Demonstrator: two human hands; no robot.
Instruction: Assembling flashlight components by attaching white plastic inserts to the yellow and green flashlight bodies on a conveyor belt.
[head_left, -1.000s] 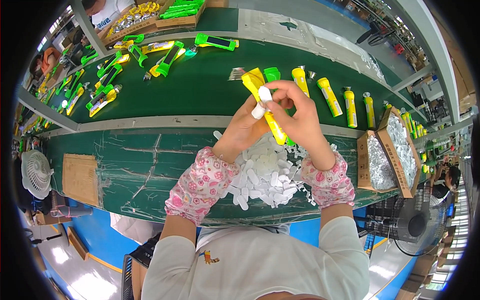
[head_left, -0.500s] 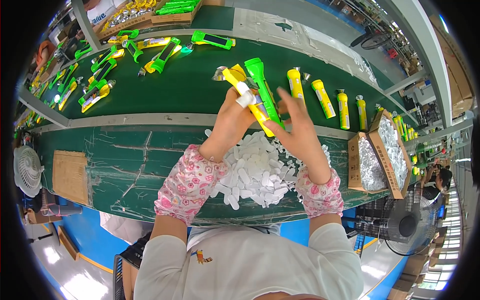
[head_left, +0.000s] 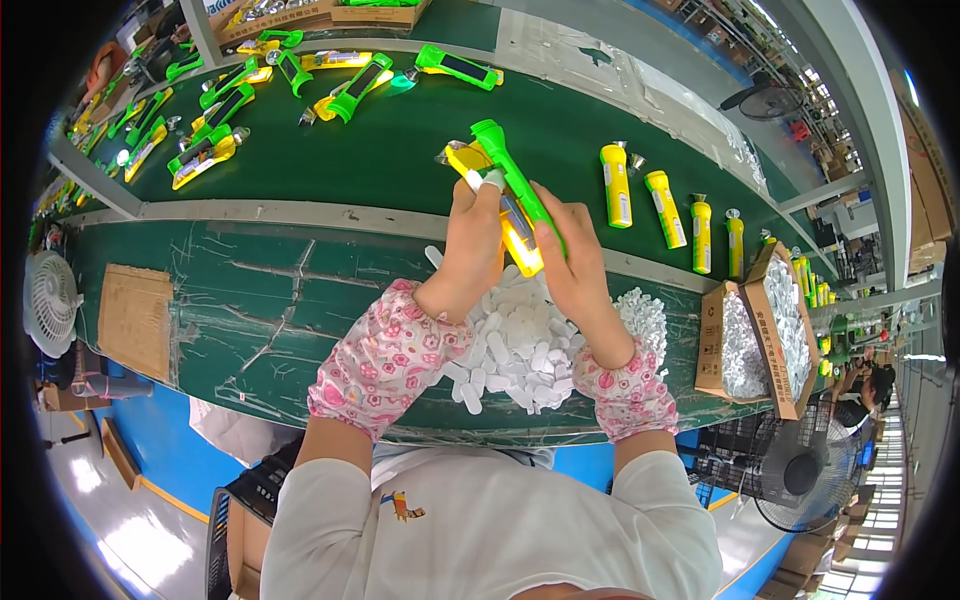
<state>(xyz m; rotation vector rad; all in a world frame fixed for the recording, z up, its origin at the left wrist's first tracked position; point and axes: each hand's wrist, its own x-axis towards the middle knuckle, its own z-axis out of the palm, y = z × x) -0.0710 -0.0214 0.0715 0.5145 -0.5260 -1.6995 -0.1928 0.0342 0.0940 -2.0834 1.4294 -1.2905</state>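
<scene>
A factory assembly line on my remote feed, a long green belt (head_left: 320, 170) strewn with part-built flashlights (head_left: 362, 87), a scuffed green workbench (head_left: 235, 320) alongside, open cartons (head_left: 711, 345) of small parts (head_left: 742, 340), metal framing (head_left: 98, 181), another person (head_left: 880, 386) I spot farther off

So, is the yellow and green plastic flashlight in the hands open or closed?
Open: its green half is not seated on the yellow half; inner parts show between.
</scene>
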